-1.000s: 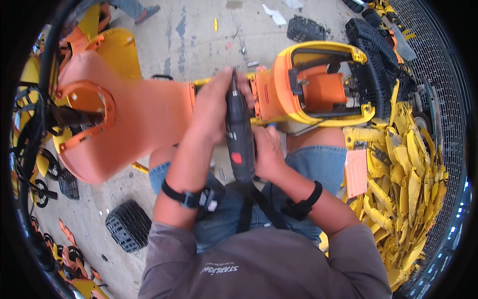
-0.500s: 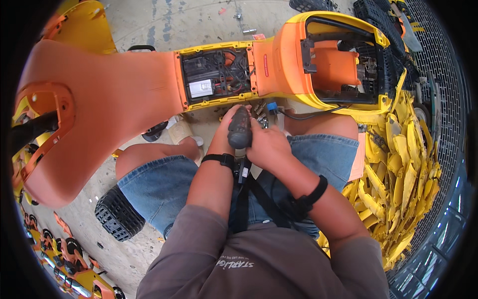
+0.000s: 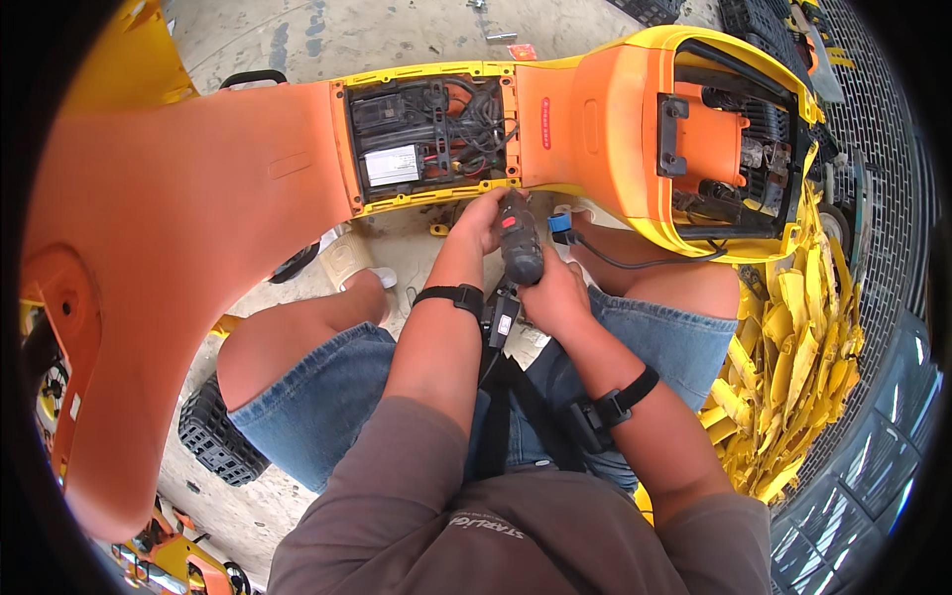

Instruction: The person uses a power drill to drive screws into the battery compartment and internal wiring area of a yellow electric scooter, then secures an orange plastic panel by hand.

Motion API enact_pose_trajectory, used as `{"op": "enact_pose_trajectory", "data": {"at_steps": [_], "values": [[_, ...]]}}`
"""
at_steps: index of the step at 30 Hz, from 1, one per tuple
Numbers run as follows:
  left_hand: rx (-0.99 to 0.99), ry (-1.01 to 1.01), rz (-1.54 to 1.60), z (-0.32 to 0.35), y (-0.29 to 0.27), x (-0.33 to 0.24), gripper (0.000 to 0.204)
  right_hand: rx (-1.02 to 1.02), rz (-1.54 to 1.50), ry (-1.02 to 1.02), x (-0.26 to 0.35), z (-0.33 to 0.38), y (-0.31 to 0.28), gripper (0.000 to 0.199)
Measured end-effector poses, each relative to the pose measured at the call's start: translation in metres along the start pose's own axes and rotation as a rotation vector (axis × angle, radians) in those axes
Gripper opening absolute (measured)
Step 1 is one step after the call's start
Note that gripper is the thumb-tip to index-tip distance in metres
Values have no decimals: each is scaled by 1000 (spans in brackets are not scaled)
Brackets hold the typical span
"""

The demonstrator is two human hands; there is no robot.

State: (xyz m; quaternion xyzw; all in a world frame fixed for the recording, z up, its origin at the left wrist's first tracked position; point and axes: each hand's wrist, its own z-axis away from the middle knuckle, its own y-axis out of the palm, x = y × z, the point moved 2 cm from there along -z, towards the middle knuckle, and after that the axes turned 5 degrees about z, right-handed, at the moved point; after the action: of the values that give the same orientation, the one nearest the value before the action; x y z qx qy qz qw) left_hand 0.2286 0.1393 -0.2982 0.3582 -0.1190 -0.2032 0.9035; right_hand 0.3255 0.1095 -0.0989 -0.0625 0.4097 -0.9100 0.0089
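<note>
Right fingers (image 3: pixel 541 297) partly hidden behind power tool (image 3: pixel 521 243); tool tip unclear; crate (image 3: pixel 647 10) cut by top edge.

Head cam, wide fisheye, aimed down
It's the left lens of a head-worn pair, looking steeply down past the grey shirt (image 3: pixel 416 521), with left hand (image 3: pixel 479 222) and right hand (image 3: pixel 559 299) pretty close near mid-frame, floor (image 3: pixel 372 42) further off, straight edges bowing toward the black corners.

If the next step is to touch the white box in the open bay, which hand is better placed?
Probably the left hand: it is near the open bay and closer to the white box. The right hand is farther away, beyond the black power tool.
</note>
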Motion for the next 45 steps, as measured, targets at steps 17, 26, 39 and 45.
{"op": "enact_pose_trajectory", "data": {"at_steps": [17, 26, 39, 45], "values": [[-23, -4, 104, -34, 0, -15, 37, -34, -35, 73, -7, -36, 16, 72], [-67, 29, 70, -28, 10, -20, 35, -29, 11, 80, -7, -41, 18, 70], [-32, 63, 52, -43, 5, -20, 34, -28, -15, 109, -7, -46, 14, 58], [-192, 113, -28, -24, 16, -17, 36, -126, -254, 28, -25, -60, 33, 36]]}}
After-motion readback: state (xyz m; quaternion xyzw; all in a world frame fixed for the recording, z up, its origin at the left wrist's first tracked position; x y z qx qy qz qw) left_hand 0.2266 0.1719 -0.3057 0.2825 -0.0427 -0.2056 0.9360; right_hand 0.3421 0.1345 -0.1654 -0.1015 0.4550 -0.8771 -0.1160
